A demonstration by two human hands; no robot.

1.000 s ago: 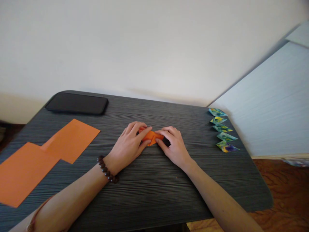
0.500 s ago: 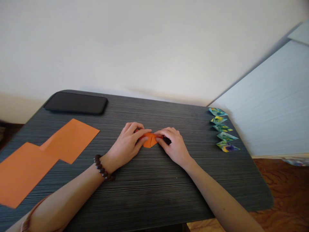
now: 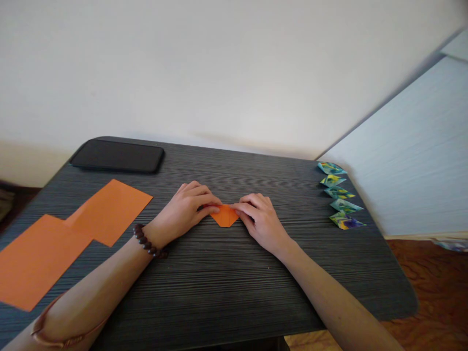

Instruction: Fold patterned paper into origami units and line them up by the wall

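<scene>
A small piece of folded orange paper (image 3: 224,217) lies at the middle of the dark table (image 3: 219,287), its lower edge short and blunt and a crease running down it. My left hand (image 3: 188,207), with a dark bead bracelet at the wrist, pinches its left corner between thumb and fingers. At the opposite corner my right hand (image 3: 259,217) grips the paper the same way. The fingertips cover both upper corners.
Two orange paper sheets (image 3: 46,261) overlap at the left. A black phone-like slab (image 3: 117,156) rests at the back left. Several folded patterned paper pieces (image 3: 345,205) form a column near the right edge. A pale wall stands behind the table, with a light panel (image 3: 420,161) at the right.
My left hand has shifted slightly left, uncovering more of the orange paper. The paper now lies flatter, with a blunt lower edge. My right hand stays at its right side.
</scene>
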